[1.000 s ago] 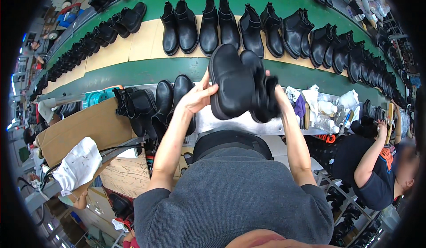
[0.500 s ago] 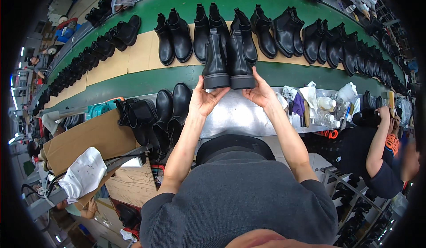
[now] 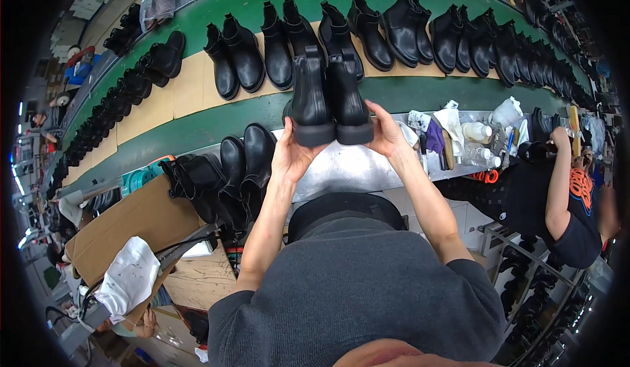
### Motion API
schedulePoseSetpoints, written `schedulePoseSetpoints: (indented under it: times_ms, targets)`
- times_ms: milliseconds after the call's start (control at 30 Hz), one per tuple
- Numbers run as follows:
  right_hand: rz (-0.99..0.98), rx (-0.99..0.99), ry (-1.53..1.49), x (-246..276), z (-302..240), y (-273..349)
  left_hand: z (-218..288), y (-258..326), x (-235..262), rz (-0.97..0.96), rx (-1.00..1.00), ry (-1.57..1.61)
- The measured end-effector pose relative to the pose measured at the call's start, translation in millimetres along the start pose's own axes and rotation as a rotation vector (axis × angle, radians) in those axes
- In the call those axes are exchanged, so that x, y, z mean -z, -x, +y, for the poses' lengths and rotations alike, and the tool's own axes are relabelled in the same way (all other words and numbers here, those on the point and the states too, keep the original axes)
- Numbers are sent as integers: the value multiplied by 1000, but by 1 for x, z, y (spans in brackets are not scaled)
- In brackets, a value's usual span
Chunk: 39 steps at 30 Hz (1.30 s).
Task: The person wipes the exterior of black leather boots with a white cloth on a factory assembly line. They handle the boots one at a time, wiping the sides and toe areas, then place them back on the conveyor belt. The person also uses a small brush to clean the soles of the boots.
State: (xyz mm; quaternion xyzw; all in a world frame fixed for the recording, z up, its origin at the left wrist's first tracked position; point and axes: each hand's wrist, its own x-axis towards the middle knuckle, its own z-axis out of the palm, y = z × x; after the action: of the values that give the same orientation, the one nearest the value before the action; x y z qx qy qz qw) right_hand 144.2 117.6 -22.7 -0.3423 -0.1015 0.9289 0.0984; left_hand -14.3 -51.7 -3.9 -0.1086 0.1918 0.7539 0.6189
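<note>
A pair of black ankle boots is held side by side over the near edge of the green bench, heels toward me. My left hand (image 3: 293,156) grips the left boot (image 3: 310,98) by its thick sole, thumb up along the outer side and fingers underneath. My right hand (image 3: 387,134) holds the right boot (image 3: 349,98) the same way at its heel. Both boots stand upright with pull tabs at the top; their toes are hidden behind the shafts. Just beyond them, a row of similar black boots (image 3: 277,52) lines the bench.
Brown cardboard (image 3: 190,88) lies under the row on the green bench (image 3: 252,108). More black boots (image 3: 256,150) and a cardboard sheet (image 3: 131,226) are at the left. At the right are rags (image 3: 450,127), plastic bottles (image 3: 482,157) and a co-worker (image 3: 567,196).
The held boots have come slightly nearer and turned a little, showing more of their left sides. The rows on the bench have shifted left in view. Both hands keep their hold.
</note>
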Motion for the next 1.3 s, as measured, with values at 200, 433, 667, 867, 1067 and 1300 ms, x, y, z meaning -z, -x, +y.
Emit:
schedulePoseSetpoints:
  times_ms: [200,433,667,867,1067,1300]
  targets:
    - [-8,175,372,47,41,5,4,17,78,236,107,-448]
    - [394,101,1112,60,35,-40,32,-29,77,584,379,-1290]
    - [621,65,1818,1,37,-93,20,-93,70,850,241,-1985]
    - [434,446,1474,34,20,-70,38,-66,59,589,41,-1868]
    - [134,404,1031,15,-2,-33,42,-40,36,263,-62,-1244]
    - [-285,338,643,-1,0,8,19,4,-27,-156,45,-536]
